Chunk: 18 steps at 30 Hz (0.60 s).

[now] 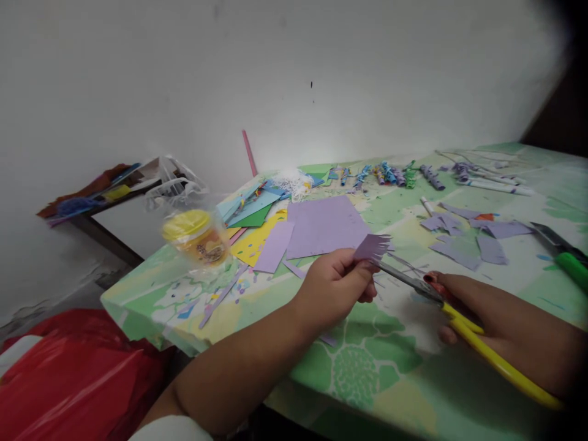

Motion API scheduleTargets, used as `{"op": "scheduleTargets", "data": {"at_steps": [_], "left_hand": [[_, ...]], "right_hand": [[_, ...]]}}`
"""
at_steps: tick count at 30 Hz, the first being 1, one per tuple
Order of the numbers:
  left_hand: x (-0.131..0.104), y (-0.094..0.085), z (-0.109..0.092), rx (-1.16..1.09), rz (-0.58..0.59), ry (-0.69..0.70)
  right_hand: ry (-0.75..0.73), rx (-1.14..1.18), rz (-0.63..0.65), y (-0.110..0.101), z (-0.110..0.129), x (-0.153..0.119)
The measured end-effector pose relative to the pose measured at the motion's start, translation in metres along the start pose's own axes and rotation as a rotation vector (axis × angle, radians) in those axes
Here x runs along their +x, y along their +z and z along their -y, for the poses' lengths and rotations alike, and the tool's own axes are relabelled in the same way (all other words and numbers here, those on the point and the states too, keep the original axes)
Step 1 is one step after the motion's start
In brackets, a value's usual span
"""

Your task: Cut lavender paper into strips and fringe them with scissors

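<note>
A small purple paper piece with a fringe of cuts along its edge is pinched in my left hand, over the middle of the table. My right hand is closed on scissors with yellow and red handles. The scissor blades point left, their tips by my left fingertips at the lower edge of the fringed paper. Behind my left hand lie a large purple sheet and a narrower purple strip.
The patterned tablecloth carries purple scraps and a green cutter at right. Small fringed paper rolls line the back. A bagged yellow-lidded tub stands left, and a red bag lies below.
</note>
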State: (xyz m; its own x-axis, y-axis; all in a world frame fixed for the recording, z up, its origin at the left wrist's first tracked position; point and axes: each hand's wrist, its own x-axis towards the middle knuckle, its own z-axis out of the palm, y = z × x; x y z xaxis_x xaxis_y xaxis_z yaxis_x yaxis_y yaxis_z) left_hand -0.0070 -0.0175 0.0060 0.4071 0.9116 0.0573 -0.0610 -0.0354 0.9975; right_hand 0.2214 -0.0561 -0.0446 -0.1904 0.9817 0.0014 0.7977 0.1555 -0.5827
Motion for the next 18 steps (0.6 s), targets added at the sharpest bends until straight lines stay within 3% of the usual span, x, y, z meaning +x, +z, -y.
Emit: {"op": "scheduleTargets", "data": {"at_steps": [18], "left_hand": [[-0.003,0.0,-0.001,0.103,0.045,0.01]], "right_hand": [[0.024,-0.057,-0.01,-0.005,0.007,0.0]]}}
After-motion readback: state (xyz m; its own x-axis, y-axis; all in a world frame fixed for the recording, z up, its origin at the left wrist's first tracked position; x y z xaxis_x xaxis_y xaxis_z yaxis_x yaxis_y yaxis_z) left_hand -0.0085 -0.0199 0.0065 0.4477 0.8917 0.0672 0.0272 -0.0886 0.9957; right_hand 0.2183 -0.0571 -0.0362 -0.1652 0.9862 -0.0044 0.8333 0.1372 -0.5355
